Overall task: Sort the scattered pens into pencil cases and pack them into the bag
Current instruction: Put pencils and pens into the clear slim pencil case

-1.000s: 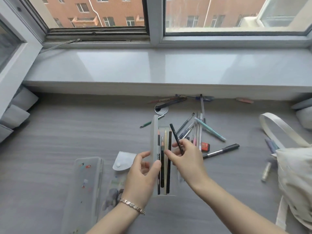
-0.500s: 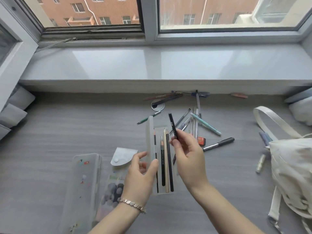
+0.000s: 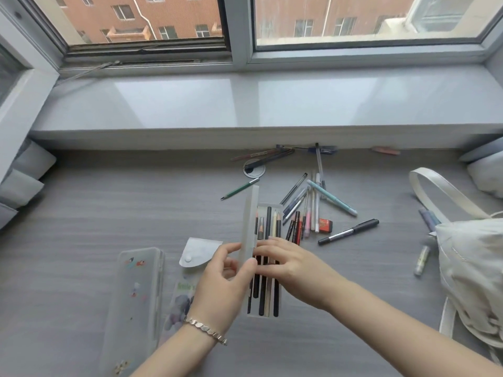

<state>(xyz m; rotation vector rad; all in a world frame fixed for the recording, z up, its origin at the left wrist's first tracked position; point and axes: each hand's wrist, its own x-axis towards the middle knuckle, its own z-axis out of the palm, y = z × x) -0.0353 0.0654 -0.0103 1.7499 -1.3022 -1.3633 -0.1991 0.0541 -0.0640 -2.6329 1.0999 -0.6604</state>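
Note:
A clear plastic pencil case (image 3: 268, 312) lies open on the grey floor with several dark and pale pencils inside. My left hand (image 3: 226, 278) pinches its raised translucent lid (image 3: 249, 227). My right hand (image 3: 288, 261) lies over the pencils in the case, fingers straight and pressing on them. Several loose pens (image 3: 307, 208) are scattered just beyond the case. A black marker (image 3: 349, 232) lies to their right. A cream cloth bag (image 3: 473, 270) sits at the right edge.
A second closed clear case (image 3: 133, 308) lies at the left, with a snap pouch (image 3: 200, 251) beside it. A red eraser (image 3: 326, 225), a green pencil (image 3: 239, 189) and a small tube (image 3: 422, 260) lie loose. The window sill (image 3: 258, 104) runs across the back.
My right hand held a black pen upright above the case. It has since come down flat onto the pencils, and the pen is no longer raised in its fingers.

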